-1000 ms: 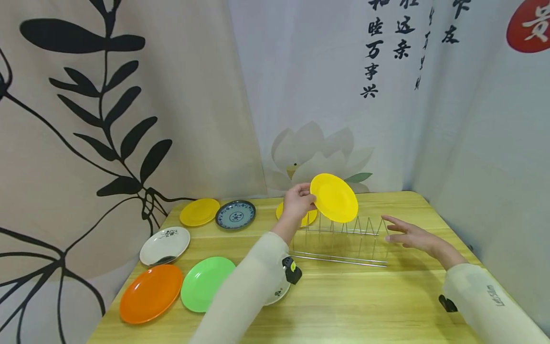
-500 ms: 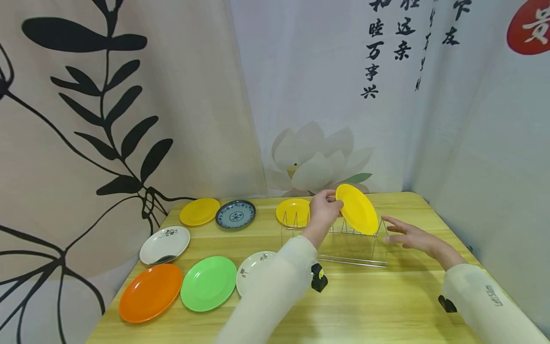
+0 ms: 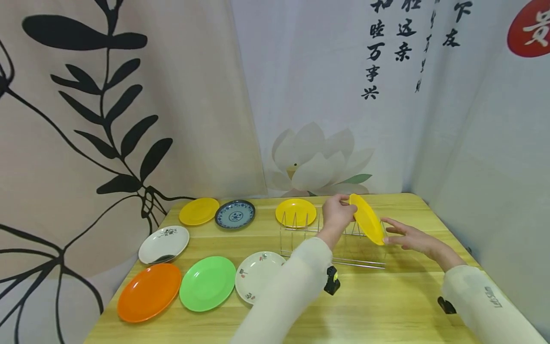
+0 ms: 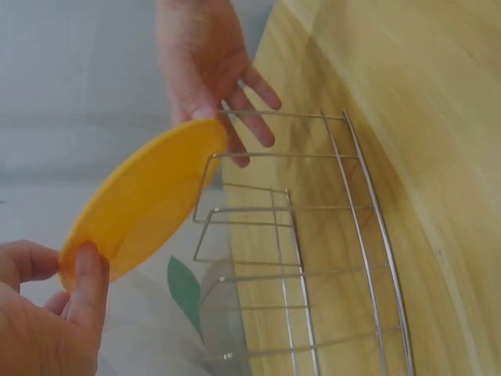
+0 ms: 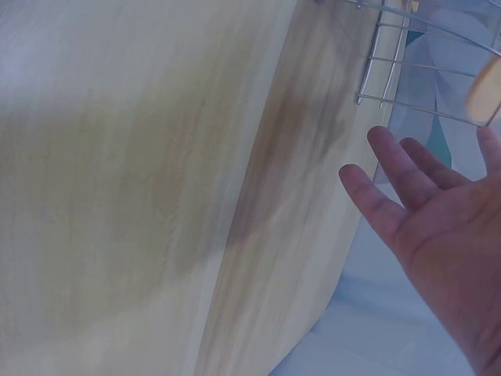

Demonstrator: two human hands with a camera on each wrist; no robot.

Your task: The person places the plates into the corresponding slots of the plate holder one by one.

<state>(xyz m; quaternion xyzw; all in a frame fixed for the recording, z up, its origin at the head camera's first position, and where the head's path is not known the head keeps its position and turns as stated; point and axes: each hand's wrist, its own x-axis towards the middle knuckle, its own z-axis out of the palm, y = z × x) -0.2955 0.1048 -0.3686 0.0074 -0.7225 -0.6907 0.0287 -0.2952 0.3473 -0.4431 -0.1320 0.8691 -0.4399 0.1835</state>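
Observation:
My left hand [image 3: 338, 213] pinches a yellow plate [image 3: 367, 219] at its left rim, thumb on one face and fingers behind. The plate is steeply tilted above the right end of a wire dish rack [image 3: 309, 232]. In the left wrist view the far rim of the plate [image 4: 149, 200] reaches the rack's end wires, close to the other hand's thumb. My right hand [image 3: 414, 237] is at the rack's right end with its fingers spread, as the right wrist view also shows. The left forearm hides part of the rack.
Behind the rack lies another yellow plate [image 3: 296, 212]. On the left of the wooden table are a yellow plate [image 3: 199, 211], a blue patterned plate [image 3: 235, 214], a white plate [image 3: 163, 243], an orange plate [image 3: 150, 293] and a green plate [image 3: 207, 284]. A white patterned plate [image 3: 253, 277] is partly under the left sleeve.
The left hand has carried the yellow plate right and down toward the rack's right end, turning it more edge-on. The right hand has stayed nearly still.

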